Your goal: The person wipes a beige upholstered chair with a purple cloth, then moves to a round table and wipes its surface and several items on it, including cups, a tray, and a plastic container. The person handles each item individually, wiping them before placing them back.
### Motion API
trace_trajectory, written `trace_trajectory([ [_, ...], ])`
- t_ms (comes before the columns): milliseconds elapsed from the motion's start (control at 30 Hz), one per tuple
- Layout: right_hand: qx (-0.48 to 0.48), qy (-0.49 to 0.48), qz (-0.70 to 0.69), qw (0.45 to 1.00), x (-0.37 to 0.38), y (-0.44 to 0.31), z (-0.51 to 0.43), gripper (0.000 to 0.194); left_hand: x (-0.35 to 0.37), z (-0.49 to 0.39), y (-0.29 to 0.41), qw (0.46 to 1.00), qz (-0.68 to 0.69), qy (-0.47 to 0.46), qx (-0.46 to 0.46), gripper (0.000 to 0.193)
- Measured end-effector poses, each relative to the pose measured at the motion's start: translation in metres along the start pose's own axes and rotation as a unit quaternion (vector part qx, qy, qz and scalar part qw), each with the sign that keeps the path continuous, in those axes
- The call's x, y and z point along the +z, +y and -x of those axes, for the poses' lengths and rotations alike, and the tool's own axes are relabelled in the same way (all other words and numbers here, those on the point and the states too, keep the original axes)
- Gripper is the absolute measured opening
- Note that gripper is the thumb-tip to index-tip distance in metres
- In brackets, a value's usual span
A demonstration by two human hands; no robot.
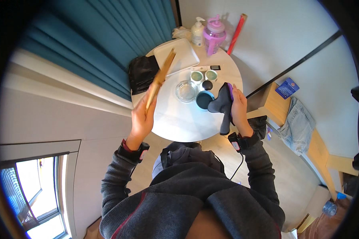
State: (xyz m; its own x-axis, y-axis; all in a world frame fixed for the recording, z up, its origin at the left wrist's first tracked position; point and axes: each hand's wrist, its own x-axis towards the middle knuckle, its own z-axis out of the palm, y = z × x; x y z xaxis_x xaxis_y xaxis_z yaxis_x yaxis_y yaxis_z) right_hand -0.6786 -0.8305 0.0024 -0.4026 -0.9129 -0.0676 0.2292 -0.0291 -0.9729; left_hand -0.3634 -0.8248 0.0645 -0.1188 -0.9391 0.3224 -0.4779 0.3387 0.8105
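Note:
Raised over the left side of the round white table, my left hand grips a long, thin golden-brown object. It is seen nearly edge-on, so its kind is unclear. My right hand holds a black, curved object with a purple edge and a narrow stem pointing down; I cannot tell what it is. Between the hands, on the table, are a clear glass bowl, a blue-rimmed round container with a dark inside, a black-topped jar, and two small white cups with pale green insides.
Farther back are a white tray, a black plastic bag, a pump bottle and a pink-lidded jug. A red stick leans on the wall. Jeans drape over a wooden shelf at right; teal curtains hang left.

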Motion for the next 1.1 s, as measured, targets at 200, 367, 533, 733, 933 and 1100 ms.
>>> trace_trajectory([
  [200, -0.042, -0.084, 0.047, 0.995, 0.048, 0.011, -0.001, 0.039, -0.011, 0.061, -0.077, 0.936, -0.296, -0.126, 0.146, 0.06],
  [367, -0.037, -0.071, 0.013, 0.997, 0.077, 0.018, -0.003, 0.037, 0.001, 0.08, -0.125, 0.884, -0.384, -0.189, 0.188, 0.065],
  [533, -0.027, 0.028, 0.06, 0.997, 0.1, 0.007, 0.002, 0.034, 0.01, 0.078, -0.159, 0.879, -0.352, -0.232, 0.223, 0.064],
  [733, -0.055, 0.117, -0.001, 0.992, 0.093, -0.022, 0.011, 0.032, 0.025, 0.059, -0.194, 0.896, -0.241, -0.252, 0.273, 0.054],
  [933, -0.069, 0.191, -0.005, 0.979, 0.076, -0.029, 0.027, 0.045, 0.018, 0.038, -0.192, 0.904, -0.183, -0.279, 0.266, 0.056],
  [1100, -0.053, 0.228, 0.008, 0.972, 0.084, -0.028, 0.033, 0.044, 0.021, -0.013, -0.167, 0.911, -0.115, -0.268, 0.291, 0.053],
])
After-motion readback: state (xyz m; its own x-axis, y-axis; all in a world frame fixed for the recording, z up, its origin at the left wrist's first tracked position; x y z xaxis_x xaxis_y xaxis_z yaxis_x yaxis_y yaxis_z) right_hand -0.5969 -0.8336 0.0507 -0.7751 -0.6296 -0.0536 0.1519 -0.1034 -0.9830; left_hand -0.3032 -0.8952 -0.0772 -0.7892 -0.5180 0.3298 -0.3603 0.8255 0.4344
